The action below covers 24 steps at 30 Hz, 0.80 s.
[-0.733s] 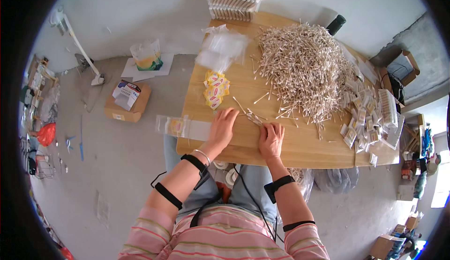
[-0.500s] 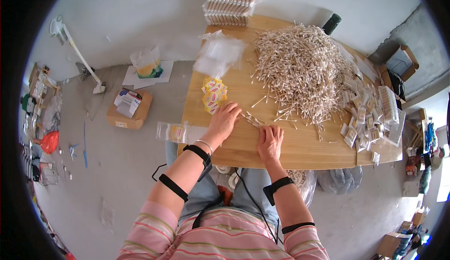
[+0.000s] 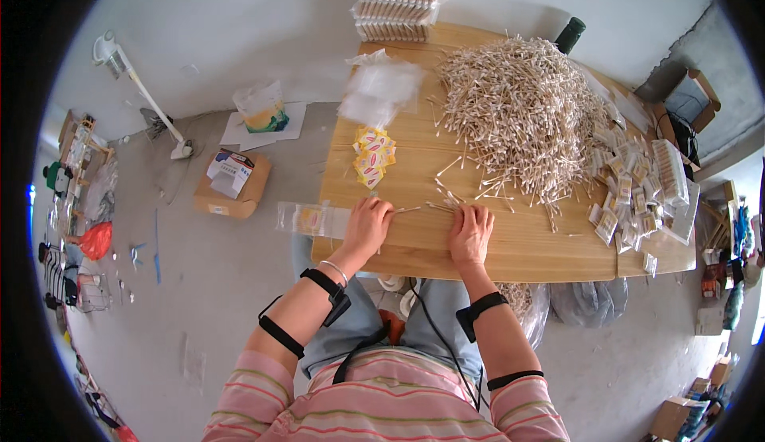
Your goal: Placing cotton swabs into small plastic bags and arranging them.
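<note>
My left hand (image 3: 368, 227) is low over the table's near-left part, its fingers curled and pressed around a cotton swab (image 3: 408, 209) that sticks out to the right. My right hand (image 3: 472, 236) is a short way to the right, fingers bent together at the ends of a few loose cotton swabs (image 3: 443, 205); its fingertips partly hide them. A large heap of cotton swabs (image 3: 518, 115) lies beyond it. Small yellow-and-white printed cards (image 3: 374, 157) lie past my left hand. Beside that hand, a clear bag with a yellow card (image 3: 309, 220) hangs over the left edge.
Clear plastic bags (image 3: 384, 90) lie behind the cards, with stacked swab packs (image 3: 396, 5) at the back. Small filled packets (image 3: 629, 191) are piled at the right of the wooden table (image 3: 542, 260). A dark bottle (image 3: 569, 36) stands behind the heap. On the floor sits a cardboard box (image 3: 231, 183).
My left hand has drawn back toward me and left, away from the cards. The gap between my hands is slightly wider. The whole view has shifted a little.
</note>
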Each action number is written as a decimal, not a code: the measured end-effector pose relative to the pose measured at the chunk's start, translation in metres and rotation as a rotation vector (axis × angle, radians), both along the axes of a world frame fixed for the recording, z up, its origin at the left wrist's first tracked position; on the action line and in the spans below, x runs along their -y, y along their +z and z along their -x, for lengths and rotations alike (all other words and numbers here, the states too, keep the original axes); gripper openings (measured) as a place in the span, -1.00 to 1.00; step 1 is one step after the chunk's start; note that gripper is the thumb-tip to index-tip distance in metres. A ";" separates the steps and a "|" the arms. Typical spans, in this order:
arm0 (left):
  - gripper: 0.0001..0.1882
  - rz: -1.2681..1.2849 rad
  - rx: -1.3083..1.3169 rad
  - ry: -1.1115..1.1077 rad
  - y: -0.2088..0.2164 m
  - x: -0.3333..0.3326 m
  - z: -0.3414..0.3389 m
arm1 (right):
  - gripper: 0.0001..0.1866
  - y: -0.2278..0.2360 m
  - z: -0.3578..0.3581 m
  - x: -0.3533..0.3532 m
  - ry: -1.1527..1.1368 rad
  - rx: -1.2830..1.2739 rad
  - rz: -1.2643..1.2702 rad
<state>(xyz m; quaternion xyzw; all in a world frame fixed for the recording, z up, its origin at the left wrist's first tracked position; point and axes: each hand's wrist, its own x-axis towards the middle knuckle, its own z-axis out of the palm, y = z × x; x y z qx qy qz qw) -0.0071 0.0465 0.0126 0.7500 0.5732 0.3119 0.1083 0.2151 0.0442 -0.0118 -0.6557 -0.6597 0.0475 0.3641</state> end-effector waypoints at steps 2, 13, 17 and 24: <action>-0.93 0.171 0.029 -0.034 0.004 -0.006 0.007 | -0.83 0.000 0.001 0.001 0.004 0.008 0.022; -0.50 0.130 -0.233 -0.467 0.026 0.011 0.036 | -0.84 -0.003 -0.001 0.000 -0.005 0.030 -0.009; -0.37 0.139 -0.060 -0.316 0.010 0.015 0.009 | -0.85 -0.006 -0.001 -0.001 -0.010 0.022 -0.003; -0.39 0.095 0.044 -0.017 -0.002 0.025 -0.013 | -0.85 -0.002 0.000 0.000 -0.003 0.024 -0.026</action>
